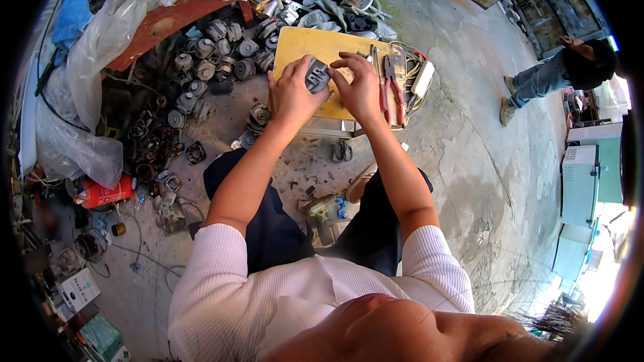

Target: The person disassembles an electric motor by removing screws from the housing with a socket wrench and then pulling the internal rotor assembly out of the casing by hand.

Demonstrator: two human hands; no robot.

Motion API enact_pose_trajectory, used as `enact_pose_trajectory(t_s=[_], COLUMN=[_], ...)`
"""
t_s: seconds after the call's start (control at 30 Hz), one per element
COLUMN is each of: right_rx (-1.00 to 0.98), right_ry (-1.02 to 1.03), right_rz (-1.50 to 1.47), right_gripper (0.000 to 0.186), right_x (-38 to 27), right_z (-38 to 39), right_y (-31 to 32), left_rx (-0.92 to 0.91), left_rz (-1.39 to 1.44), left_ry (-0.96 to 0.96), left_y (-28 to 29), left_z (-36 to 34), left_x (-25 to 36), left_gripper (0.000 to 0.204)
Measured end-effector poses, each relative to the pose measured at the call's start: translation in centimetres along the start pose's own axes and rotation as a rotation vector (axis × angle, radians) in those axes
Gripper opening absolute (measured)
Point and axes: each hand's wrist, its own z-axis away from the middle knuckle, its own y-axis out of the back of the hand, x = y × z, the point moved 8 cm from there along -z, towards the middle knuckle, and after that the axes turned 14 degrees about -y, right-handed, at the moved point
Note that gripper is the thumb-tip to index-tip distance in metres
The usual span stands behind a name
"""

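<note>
My left hand (295, 92) is closed around a grey slotted metal part (317, 76), which looks like a small motor housing. Its thumb and fingers hold the part by its left side, above a yellow-topped low table (295, 41). From the other side, my right hand (359, 88) has its thumb and index fingertips pinched at the part's right edge. Red-handled pliers (384, 99) and a second red-handled pair (397, 87) lie on the table just right of that hand. A slim screwdriver-like tool (376, 60) rests beside them. The part's underside is hidden by my fingers.
Many grey motors (215, 50) are heaped on the floor left of the table. A white power strip (422, 78) with coiled cable sits at its right edge. Between my feet lies a greenish power tool (322, 206). Another person (550, 77) stands at the far right.
</note>
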Motion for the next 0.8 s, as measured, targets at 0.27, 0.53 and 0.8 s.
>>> enact_pose_trajectory(t_s=[0.27, 0.53, 0.8], right_rx=[0.061, -0.006, 0.080], right_ry=[0.084, -0.012, 0.052], right_rz=[0.178, 0.072, 0.058], right_gripper=[0.015, 0.012, 0.008], right_x=[-0.5, -0.1, -0.9], right_z=[0.2, -0.1, 0.3], right_y=[0.1, -0.2, 0.8], left_rx=[-0.013, -0.009, -0.002], left_rz=[0.008, 0.009, 0.004], left_ry=[0.010, 0.012, 0.016], left_y=[0.1, 0.1, 0.1], left_z=[0.0, 0.0, -0.1], left_x=[0.1, 0.1, 0.2], left_gripper=[0.069, 0.068, 0.069])
